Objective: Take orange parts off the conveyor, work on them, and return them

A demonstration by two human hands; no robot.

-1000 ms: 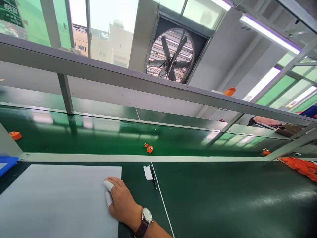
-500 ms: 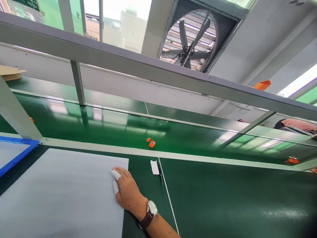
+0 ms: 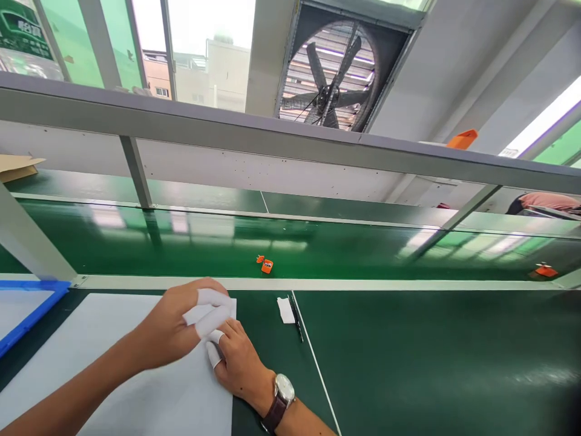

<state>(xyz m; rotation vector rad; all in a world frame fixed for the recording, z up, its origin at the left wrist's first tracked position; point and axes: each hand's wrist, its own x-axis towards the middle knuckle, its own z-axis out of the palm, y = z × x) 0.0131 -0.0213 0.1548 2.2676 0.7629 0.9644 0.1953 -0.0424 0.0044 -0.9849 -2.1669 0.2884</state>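
Observation:
A large white sheet, perhaps a stack, lies on the dark green work surface at the left. My left hand reaches over it from the lower left. White finger covers are on its thumb and index finger, which point to the sheet's upper right edge with a gap between them. Close beside it, my right hand rests on the sheet's right edge, fingers slightly bent and touching the paper. It also wears white covers on thumb and index finger, and a watch circles the wrist. Some fingertips of both hands are hidden.
Right of the sheet lie a small white paper piece and a black pen. A blue frame sits at far left. Small orange items lie on the green strip behind the pale rail. A grey metal beam crosses above.
My left hand has come into view from the lower left and now meets my right hand at the sheet's edge. My right hand stays nearly in place; the camera view has tilted slightly.

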